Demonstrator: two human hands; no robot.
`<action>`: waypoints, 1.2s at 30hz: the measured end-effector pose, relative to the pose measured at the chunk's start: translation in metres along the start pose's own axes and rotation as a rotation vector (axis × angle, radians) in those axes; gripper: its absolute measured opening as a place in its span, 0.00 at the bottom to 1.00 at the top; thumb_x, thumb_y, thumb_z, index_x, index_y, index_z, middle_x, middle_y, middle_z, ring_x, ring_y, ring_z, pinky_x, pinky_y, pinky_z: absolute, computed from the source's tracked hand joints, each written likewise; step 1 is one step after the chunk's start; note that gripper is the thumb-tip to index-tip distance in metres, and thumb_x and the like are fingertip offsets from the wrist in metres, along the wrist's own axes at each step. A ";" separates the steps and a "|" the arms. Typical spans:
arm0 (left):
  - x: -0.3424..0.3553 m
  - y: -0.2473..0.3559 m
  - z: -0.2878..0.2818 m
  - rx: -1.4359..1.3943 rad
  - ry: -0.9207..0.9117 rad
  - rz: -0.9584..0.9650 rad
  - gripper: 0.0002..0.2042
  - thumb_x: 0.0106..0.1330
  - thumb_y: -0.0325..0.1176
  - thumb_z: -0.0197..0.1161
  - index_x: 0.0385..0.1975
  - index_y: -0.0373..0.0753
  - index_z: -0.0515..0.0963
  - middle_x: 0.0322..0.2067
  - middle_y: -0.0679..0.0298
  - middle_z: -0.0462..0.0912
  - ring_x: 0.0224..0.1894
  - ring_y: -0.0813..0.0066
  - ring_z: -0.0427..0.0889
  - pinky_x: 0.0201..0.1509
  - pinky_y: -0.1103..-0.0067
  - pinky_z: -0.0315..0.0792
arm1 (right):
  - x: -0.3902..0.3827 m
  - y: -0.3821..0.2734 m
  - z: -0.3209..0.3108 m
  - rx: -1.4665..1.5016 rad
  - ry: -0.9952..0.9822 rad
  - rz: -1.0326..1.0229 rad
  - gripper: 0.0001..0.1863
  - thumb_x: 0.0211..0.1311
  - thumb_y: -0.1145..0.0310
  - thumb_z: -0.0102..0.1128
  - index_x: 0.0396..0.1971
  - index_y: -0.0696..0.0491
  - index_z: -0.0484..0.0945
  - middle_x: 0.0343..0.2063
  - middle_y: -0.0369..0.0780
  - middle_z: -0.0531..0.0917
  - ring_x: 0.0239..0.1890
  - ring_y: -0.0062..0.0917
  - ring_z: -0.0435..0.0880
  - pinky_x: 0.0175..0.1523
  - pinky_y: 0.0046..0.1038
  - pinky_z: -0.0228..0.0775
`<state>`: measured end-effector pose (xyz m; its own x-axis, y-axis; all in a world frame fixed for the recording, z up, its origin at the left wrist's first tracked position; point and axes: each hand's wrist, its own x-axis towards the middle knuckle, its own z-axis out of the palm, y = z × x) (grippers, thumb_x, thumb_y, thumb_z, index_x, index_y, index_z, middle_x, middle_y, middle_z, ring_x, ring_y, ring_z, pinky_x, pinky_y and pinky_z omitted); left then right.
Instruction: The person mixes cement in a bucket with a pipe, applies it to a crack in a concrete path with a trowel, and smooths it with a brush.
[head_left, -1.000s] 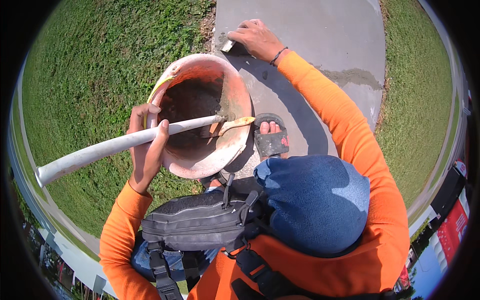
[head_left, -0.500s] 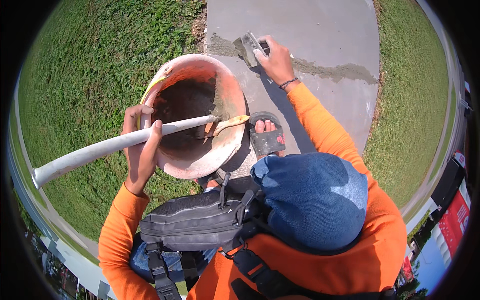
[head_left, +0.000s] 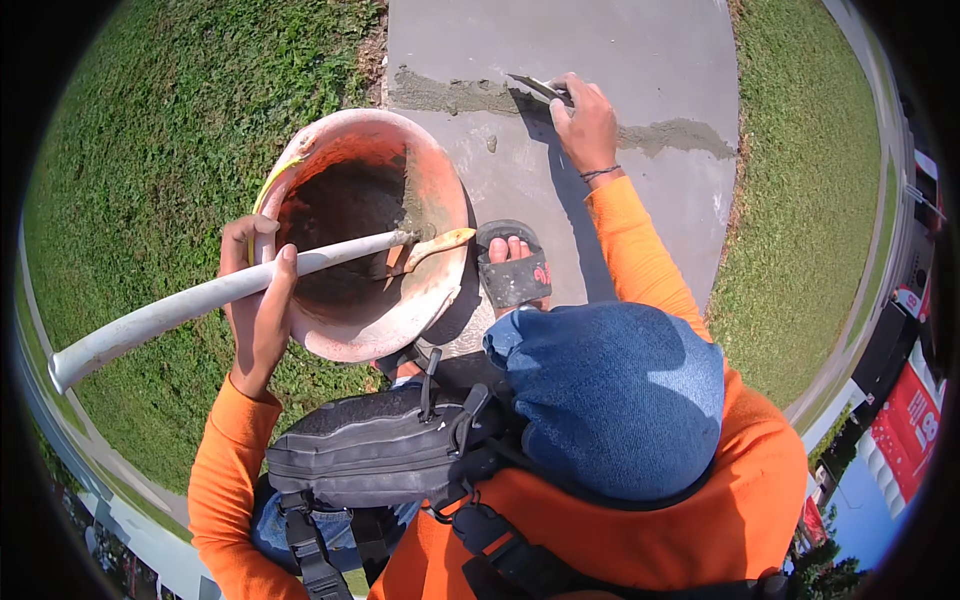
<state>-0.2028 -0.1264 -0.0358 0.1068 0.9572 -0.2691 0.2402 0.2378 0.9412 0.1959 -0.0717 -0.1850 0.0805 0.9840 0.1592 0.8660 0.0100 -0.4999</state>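
My left hand (head_left: 258,300) is closed at the left rim of a pinkish-white bucket (head_left: 445,215), fingers at the rim and thumb across a long pale pipe (head_left: 150,325). One end of the pipe reaches over the bucket's mouth; the other sticks out to the left. Dark, wet-looking mortar lines the bucket, and a tool with a wooden handle (head_left: 440,248) leans inside it. My right hand (head_left: 588,128) grips a flat finishing trowel (head_left: 540,88), tilted on edge just by a strip of grey mortar (head_left: 450,95) across the concrete path.
The concrete path (head_left: 560,35) has grass (head_left: 200,120) on its left and more grass (head_left: 810,200) on its right. My sandalled foot (head_left: 515,265) stands beside the bucket. A black bag (head_left: 370,450) hangs at my front. A small mortar lump (head_left: 491,144) lies on the path.
My right hand has moved right along the mortar strip, and the trowel has turned more edge-on. A small lump now shows on the path. The left hand keeps its hold.
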 end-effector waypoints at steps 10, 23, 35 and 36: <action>-0.001 -0.005 -0.009 0.112 0.010 0.005 0.12 0.67 0.25 0.58 0.48 0.36 0.67 0.45 0.66 0.68 0.49 0.80 0.65 0.58 0.82 0.59 | -0.016 0.004 0.004 -0.073 -0.106 -0.203 0.14 0.47 0.73 0.67 0.37 0.51 0.78 0.34 0.38 0.84 0.42 0.33 0.79 0.47 0.37 0.69; 0.002 -0.012 -0.009 0.081 0.020 0.030 0.12 0.68 0.26 0.59 0.48 0.35 0.67 0.46 0.66 0.67 0.49 0.80 0.66 0.57 0.82 0.62 | 0.010 -0.041 0.076 0.387 -0.033 0.275 0.13 0.49 0.69 0.64 0.33 0.58 0.74 0.26 0.50 0.82 0.33 0.46 0.83 0.42 0.40 0.74; 0.005 -0.003 -0.001 0.009 -0.002 0.035 0.12 0.68 0.26 0.59 0.48 0.36 0.67 0.48 0.65 0.67 0.50 0.78 0.68 0.55 0.81 0.67 | -0.031 0.018 -0.025 0.115 0.168 0.313 0.11 0.51 0.71 0.65 0.36 0.52 0.79 0.31 0.41 0.85 0.34 0.34 0.83 0.44 0.31 0.74; 0.005 -0.004 -0.003 0.036 -0.004 0.046 0.12 0.69 0.27 0.58 0.49 0.36 0.66 0.48 0.65 0.67 0.50 0.78 0.68 0.55 0.80 0.67 | -0.029 0.019 -0.025 0.034 0.151 0.181 0.12 0.50 0.73 0.65 0.37 0.50 0.79 0.34 0.39 0.85 0.37 0.34 0.82 0.46 0.32 0.73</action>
<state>-0.2060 -0.1220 -0.0405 0.1225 0.9662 -0.2266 0.2696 0.1874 0.9446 0.2227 -0.1043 -0.1780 0.3086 0.9323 0.1888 0.8138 -0.1560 -0.5598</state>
